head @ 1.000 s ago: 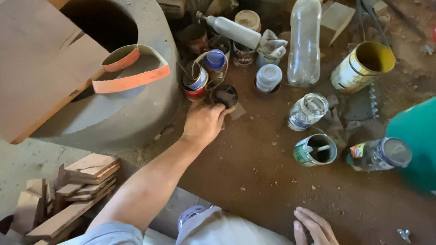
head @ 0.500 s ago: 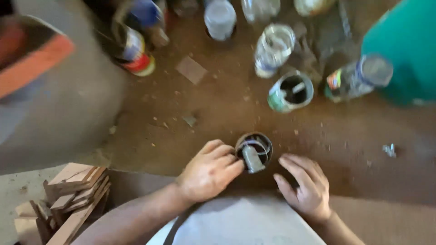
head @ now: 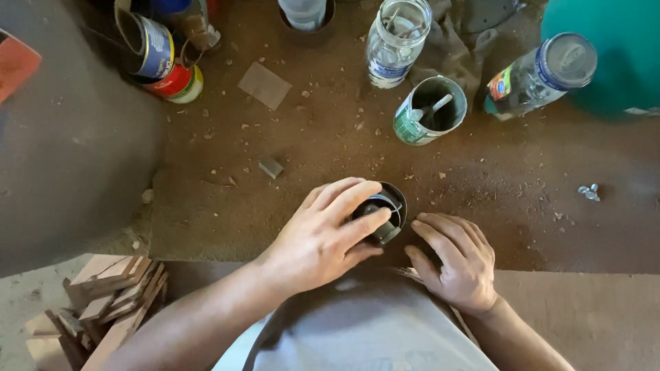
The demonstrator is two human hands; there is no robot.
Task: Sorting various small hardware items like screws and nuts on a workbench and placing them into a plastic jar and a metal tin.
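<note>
Tin (head: 390, 206), small, round, dark and open-topped, stands on the brown dirt floor (head: 330, 151) with grey metal pieces inside. Left hand (head: 323, 237) wraps its rim, fingers curled; right hand (head: 457, 261) rests half-open, touching its side.

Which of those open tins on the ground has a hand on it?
The small dark tin nearest the person, under the left hand. The green tin and the stacked tins stand untouched farther away.
</note>
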